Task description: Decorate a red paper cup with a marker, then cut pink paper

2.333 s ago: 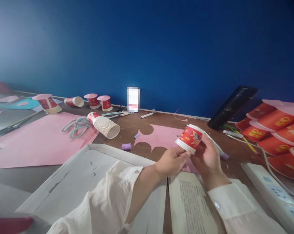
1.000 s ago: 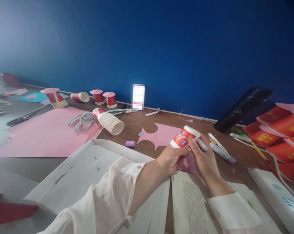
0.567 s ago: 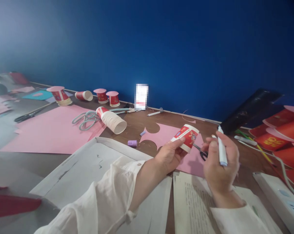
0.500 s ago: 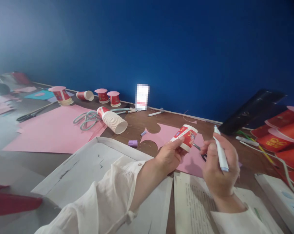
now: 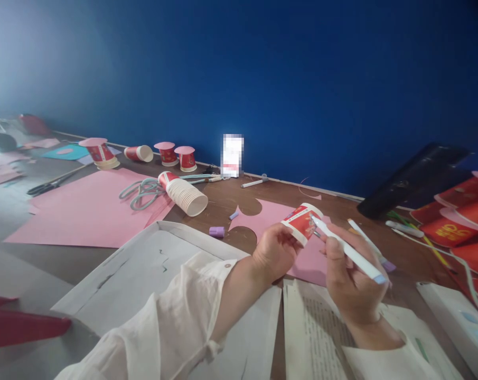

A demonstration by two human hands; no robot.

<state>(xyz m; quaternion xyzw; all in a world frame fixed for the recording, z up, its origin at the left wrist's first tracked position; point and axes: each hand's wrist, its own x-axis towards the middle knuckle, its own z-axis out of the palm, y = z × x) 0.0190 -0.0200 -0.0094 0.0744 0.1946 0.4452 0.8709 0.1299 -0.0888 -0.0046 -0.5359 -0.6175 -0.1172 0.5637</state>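
My left hand (image 5: 273, 251) is closed round a small red paper cup (image 5: 302, 224), held tilted above the table. My right hand (image 5: 347, 282) grips a white marker pen (image 5: 349, 252) with a pale blue end, and its tip touches the cup's side. Both hands are over a pink paper sheet with round cut-outs (image 5: 270, 219). An open book (image 5: 318, 338) lies just under my right wrist.
A stack of paper cups (image 5: 183, 194) lies on its side by a grey cord (image 5: 138, 190). A large pink sheet (image 5: 84, 211), black scissors (image 5: 50, 183), a purple cap (image 5: 217, 231), upturned cups (image 5: 177, 156), red cups (image 5: 460, 221), a power strip (image 5: 456, 322) and a grey cardboard tray (image 5: 143, 274) surround me.
My right hand left the cup, picked up the white marker from the table and brought its tip down onto the cup. My left hand kept holding the cup and turned it.
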